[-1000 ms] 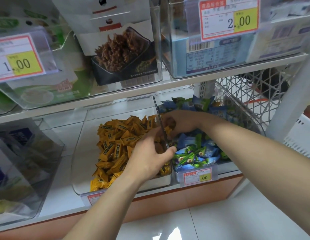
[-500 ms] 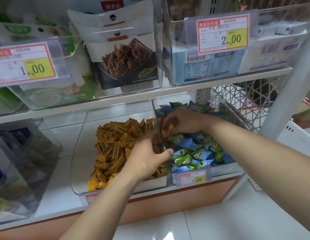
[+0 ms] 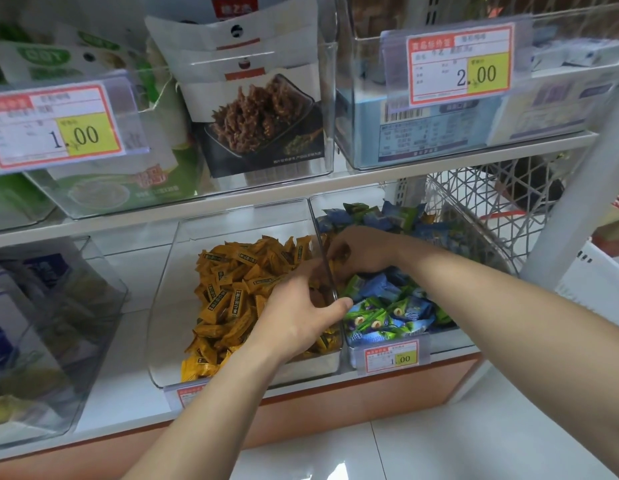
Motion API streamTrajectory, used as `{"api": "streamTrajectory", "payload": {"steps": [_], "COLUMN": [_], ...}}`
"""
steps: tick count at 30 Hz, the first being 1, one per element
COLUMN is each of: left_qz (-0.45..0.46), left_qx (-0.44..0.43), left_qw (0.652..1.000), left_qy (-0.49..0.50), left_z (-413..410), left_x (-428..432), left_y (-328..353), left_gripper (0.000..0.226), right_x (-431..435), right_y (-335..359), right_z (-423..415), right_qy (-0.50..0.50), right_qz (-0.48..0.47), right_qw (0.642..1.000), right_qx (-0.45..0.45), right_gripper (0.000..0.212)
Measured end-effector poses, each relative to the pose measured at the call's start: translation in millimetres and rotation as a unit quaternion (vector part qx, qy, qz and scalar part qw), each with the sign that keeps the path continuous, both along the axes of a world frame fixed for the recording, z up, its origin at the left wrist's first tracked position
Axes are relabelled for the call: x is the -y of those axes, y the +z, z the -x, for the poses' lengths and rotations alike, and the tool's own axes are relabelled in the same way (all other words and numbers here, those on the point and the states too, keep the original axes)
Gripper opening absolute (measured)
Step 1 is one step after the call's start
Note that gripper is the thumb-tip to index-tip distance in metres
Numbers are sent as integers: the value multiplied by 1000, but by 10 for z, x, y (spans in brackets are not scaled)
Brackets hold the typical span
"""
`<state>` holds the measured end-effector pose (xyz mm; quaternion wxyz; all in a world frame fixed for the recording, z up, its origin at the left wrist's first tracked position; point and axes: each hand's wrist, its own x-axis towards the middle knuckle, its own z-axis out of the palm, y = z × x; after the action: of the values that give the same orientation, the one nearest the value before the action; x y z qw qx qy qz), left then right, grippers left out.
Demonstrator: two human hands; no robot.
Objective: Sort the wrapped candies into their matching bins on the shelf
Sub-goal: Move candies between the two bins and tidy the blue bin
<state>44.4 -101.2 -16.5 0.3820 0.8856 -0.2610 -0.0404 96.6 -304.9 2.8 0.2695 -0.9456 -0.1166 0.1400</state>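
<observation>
Two clear bins stand side by side on the lower shelf. The left bin holds a heap of yellow wrapped candies. The right bin holds blue and green wrapped candies. My left hand lies over the yellow heap, its thumb across the wall between the bins, fingers curled into the candies. My right hand reaches into the right bin next to that wall, its fingers closed on yellow candies.
A white wire basket sits behind the right bin. Price tags clip to the bin fronts. The upper shelf carries clear bins of snack packs. A clear bin of boxes stands at the left. A white post rises at the right.
The view has shifted slightly. My right hand has gathered yellow candies next to the wall between the bins, and my left hand has stayed over the yellow heap.
</observation>
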Motion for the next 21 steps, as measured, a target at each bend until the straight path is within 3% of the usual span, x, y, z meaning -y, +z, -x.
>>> {"api": "streamTrajectory", "payload": {"steps": [9, 12, 14, 19, 21], "left_qz": [6, 33, 85, 201, 227], "left_qx": [33, 130, 135, 152, 126], "left_qw": [999, 987, 985, 967, 964], "left_qy": [27, 87, 67, 42, 53], "left_z": [26, 40, 76, 132, 102], "left_x": [17, 93, 158, 132, 66], "left_y": [55, 136, 222, 283, 305], "left_gripper": [44, 67, 73, 43, 36], "right_x": [193, 176, 73, -263, -364], "right_y": [323, 485, 557, 547, 529], "right_z": [291, 484, 631, 820, 808], "right_qy": [-120, -144, -142, -151, -176], "right_qz": [-163, -234, -314, -489, -520], "right_qw": [976, 956, 934, 859, 836], "right_qx": [82, 106, 97, 4, -23], "right_gripper": [19, 15, 14, 36, 34]}}
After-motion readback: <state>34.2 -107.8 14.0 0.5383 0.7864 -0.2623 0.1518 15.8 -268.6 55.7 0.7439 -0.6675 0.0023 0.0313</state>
